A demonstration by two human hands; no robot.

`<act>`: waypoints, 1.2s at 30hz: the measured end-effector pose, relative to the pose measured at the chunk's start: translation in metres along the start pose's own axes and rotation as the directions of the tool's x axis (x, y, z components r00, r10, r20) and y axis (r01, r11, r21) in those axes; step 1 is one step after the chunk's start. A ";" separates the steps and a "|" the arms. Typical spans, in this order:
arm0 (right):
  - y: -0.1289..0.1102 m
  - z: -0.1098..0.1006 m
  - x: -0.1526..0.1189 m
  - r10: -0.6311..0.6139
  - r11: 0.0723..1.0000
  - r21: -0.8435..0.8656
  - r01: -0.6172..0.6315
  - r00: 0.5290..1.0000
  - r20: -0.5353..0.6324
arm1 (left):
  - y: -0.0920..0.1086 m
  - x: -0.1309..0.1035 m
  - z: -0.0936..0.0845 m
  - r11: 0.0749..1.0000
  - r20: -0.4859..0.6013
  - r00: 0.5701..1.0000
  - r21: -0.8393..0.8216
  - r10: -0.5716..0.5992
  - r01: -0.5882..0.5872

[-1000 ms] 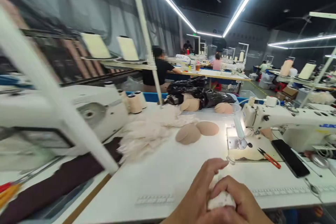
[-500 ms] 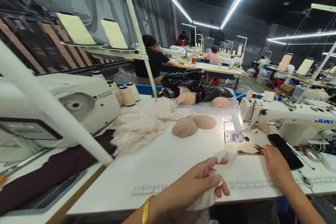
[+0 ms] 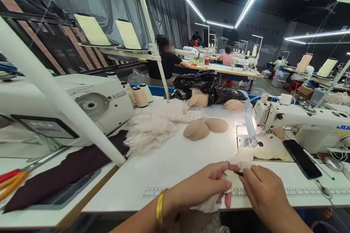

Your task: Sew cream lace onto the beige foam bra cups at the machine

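My left hand (image 3: 203, 185), a yellow bangle at its wrist, holds thin white fabric (image 3: 209, 204) that hangs over the table's front edge. My right hand (image 3: 262, 185) is closed round small dark snips (image 3: 239, 173), mostly hidden by its fingers, their tip at the fabric beside my left fingertips. Behind the hands is the lit needle plate of a white sewing machine (image 3: 303, 116). Tan oval pads (image 3: 195, 130) lie in a fanned stack, touching another group, with a heap of white lace fabric (image 3: 153, 127) to their left.
A black phone (image 3: 302, 158) lies right of my right hand. Black plastic bags (image 3: 207, 87) and more pads sit at the back. Thread cones (image 3: 140, 96) stand back left. A slanted white pole (image 3: 68, 105) crosses the left side. Several people sit farther off.
My right hand has moved left with the snips, from beside the machine plate to my left hand and the fabric. The whole view has shifted slightly.
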State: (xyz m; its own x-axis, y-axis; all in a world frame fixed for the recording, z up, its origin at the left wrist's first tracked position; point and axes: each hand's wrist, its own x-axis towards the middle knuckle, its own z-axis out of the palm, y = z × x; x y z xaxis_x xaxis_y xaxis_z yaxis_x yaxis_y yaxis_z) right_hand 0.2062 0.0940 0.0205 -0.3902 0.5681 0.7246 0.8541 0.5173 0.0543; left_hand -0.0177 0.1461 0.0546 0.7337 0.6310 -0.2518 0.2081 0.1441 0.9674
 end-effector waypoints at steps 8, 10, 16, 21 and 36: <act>0.105 -0.008 -0.088 0.277 0.921 -0.321 -0.222 0.951 0.138 | 0.000 -0.037 -0.077 0.544 -0.573 0.572 0.802 0.587 0.246; 0.116 -0.008 -0.094 0.294 0.900 -0.372 -0.226 0.946 0.135 | -0.014 -0.027 -0.068 0.525 -0.490 0.661 0.834 0.568 0.168; 0.082 0.002 -0.062 0.245 0.964 0.072 -0.256 0.960 0.138 | -0.031 0.016 -0.029 0.487 -0.307 0.845 0.871 0.438 0.064; 0.036 0.006 -0.033 0.331 0.777 0.457 -0.433 0.898 0.288 | -0.030 0.021 -0.012 0.308 -0.124 0.677 0.938 0.726 -0.158; 0.023 0.010 -0.029 0.420 0.388 0.547 -0.742 0.671 0.611 | -0.046 0.004 0.014 0.539 -0.137 0.823 0.811 0.552 -0.227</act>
State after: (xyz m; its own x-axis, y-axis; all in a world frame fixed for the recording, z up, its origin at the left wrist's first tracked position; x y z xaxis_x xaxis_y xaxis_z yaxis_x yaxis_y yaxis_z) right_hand 0.2334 0.0956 -0.0066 -0.1129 0.9896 0.0888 0.4326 0.1294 -0.8922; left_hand -0.0156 0.1313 0.0090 0.6301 0.7027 0.3304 0.4701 -0.6838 0.5580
